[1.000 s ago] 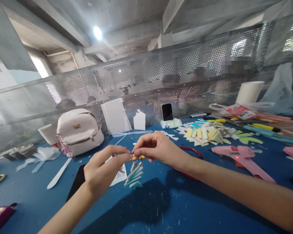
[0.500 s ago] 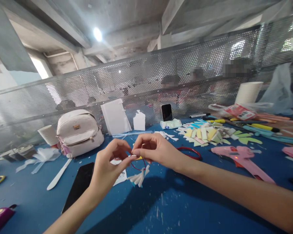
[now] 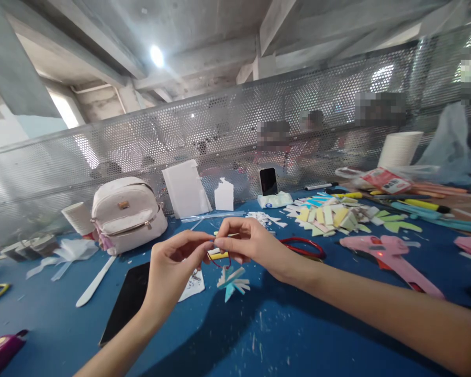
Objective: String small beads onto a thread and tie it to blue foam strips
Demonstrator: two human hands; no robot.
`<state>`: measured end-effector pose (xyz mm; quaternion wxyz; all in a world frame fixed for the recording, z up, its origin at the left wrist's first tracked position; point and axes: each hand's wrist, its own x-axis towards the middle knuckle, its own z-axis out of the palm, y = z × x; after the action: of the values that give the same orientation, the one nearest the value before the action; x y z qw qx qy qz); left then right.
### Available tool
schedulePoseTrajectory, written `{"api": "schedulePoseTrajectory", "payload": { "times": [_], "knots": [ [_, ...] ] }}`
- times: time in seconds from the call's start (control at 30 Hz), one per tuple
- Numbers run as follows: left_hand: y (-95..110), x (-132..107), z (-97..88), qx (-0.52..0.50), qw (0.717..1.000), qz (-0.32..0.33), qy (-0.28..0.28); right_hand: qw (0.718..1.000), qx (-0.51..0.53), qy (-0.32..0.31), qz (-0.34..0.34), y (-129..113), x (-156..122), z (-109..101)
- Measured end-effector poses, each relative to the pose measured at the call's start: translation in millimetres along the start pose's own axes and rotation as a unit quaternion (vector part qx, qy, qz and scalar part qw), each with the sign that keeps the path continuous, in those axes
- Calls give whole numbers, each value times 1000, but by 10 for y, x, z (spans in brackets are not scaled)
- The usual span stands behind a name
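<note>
My left hand and my right hand meet above the blue table, fingertips pinched together on a thin red string loop. From the loop dangles a small cluster of pale blue and white paper strips, fanned out just above the table. A yellow stick lies under the hands. Both hands are closed in a pinch.
A black phone lies flat at lower left; a white backpack and paper cup stand behind. A red ring, a pink glue gun and a pile of coloured paper pieces lie right. A perforated metal screen backs the table; people sit beyond.
The paper cluster hanging from the string has swung and spread out, shifting slightly right. My hands stay together, raised a little from a second ago.
</note>
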<state>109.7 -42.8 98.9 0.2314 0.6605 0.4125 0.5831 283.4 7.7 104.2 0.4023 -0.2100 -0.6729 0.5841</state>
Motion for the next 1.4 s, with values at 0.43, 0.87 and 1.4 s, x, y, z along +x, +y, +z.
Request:
{"api": "schedulePoseTrajectory", "payload": {
  "times": [0.43,0.87,1.4],
  "knots": [
    [-15,-1,-7,78,995,57,-1,993,-101,-55,-20,-14,50,-74],
    [-63,-3,-8,87,995,45,-9,967,-242,-25,-71,-51,21,-118],
    [-62,-4,6,100,993,60,0,986,-155,-49,-42,50,79,-114]
  ]
}}
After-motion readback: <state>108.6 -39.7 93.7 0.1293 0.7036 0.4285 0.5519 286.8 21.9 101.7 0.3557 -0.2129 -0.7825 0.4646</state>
